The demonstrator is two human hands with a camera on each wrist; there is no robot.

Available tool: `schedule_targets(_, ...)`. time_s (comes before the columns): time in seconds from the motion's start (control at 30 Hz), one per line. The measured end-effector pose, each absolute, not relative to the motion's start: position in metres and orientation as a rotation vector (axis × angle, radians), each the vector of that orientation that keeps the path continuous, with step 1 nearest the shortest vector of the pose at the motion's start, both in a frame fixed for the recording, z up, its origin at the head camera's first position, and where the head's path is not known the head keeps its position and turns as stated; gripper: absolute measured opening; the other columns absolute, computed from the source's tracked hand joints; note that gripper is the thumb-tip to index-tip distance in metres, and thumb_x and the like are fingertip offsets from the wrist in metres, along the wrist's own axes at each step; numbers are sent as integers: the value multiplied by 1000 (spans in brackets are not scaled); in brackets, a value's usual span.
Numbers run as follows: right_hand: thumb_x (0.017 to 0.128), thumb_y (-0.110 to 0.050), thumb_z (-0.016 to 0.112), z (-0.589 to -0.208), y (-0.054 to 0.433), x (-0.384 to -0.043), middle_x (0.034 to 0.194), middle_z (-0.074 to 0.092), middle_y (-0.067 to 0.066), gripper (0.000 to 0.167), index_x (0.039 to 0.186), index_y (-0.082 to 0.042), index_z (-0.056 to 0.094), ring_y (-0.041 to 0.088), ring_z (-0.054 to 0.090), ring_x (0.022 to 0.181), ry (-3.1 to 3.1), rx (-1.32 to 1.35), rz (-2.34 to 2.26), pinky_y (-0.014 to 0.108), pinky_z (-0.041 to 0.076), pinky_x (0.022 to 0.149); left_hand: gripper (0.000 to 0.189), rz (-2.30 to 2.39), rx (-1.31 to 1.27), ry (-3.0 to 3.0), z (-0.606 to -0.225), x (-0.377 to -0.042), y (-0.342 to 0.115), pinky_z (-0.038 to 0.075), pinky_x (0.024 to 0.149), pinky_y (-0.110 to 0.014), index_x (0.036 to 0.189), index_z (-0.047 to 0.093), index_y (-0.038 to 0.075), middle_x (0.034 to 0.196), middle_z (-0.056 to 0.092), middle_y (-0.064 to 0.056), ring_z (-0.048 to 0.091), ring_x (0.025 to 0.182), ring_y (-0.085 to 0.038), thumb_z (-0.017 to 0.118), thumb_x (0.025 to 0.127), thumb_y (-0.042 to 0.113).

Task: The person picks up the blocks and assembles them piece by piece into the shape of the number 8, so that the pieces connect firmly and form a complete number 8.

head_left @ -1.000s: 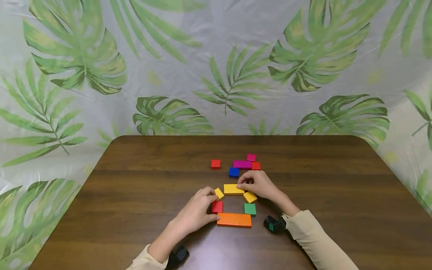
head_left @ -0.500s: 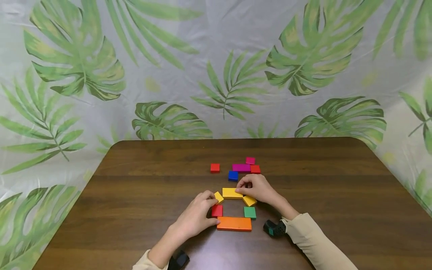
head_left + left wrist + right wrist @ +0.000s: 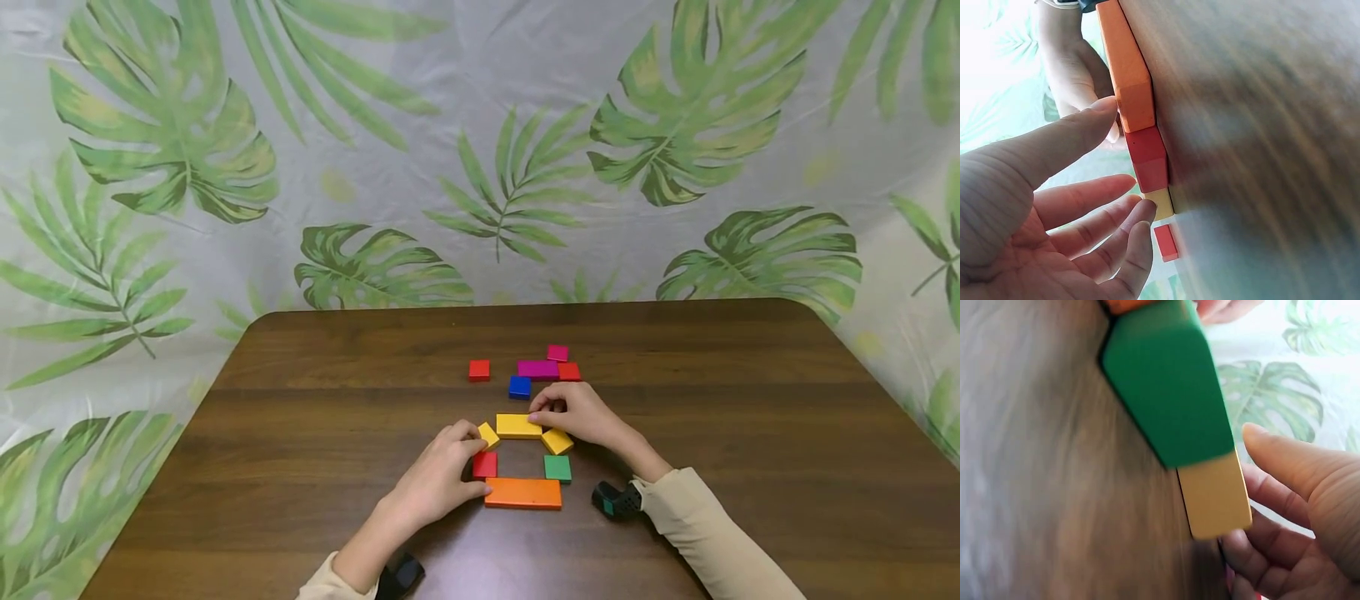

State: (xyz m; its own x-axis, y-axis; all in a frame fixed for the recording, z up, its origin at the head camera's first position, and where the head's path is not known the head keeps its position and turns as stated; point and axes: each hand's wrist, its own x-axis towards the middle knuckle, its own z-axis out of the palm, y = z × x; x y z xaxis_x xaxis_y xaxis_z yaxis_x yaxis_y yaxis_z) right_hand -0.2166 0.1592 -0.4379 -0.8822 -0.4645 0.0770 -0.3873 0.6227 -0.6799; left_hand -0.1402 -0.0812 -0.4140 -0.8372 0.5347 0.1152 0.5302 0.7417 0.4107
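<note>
Head view, clock centred on the ring of blocks. We have the yellow bar [image 3: 516, 427] at 12, the right yellow block [image 3: 557, 442] tilted at 1-2, the green block [image 3: 557, 467] at 4, the orange bar [image 3: 522, 493] at 6, the red block [image 3: 486, 466] at 8 and the left yellow block [image 3: 489, 435] tilted at 10, all on the table [image 3: 262, 467].

Left hand [image 3: 435, 475], at 8: fingers loosely spread, thumb tip at the orange bar's 9 o'clock end, other fingertips by the red block and left yellow block. They cover a corner of that yellow. We don't see a grip.

Right hand [image 3: 585, 412], at 1-2: fingers bent, thumb over the yellow bar's right end. Its wrist camera shows a gap between thumb and fingers, but the yellow bar is hidden there, so we can't tell if it's pinched. Same view is blurred, with the orange bar cut off at the top.

Further out: blue block [image 3: 520, 387], magenta bar [image 3: 537, 369] and pink block [image 3: 558, 353] around 12, lone red piece [image 3: 479, 371] at 11. The left wrist unit [image 3: 401, 575] runs off the bottom edge at 7.
</note>
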Motion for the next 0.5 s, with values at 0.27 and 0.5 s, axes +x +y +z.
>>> schedule_targets(0.27,86,-21,66,-437,169,-218,78,67,-2,9,87,-14,71,2,45,63,2722,-774,-1105,17,40,58,45,684,885,2919,-415,-140,-81,48,89,-33,109,67,0,109,57,-6,52,98,-19,80,73,25)
schedule_targets(0.5,86,-18,66,-436,174,-221,80,68,-1,8,88,-13,72,3,46,64,2742,-772,-1115,18,42,59,44,680,875,2917,-414,-139,-81,48,88,-32,109,67,0,109,57,-5,52,97,-17,80,73,24)
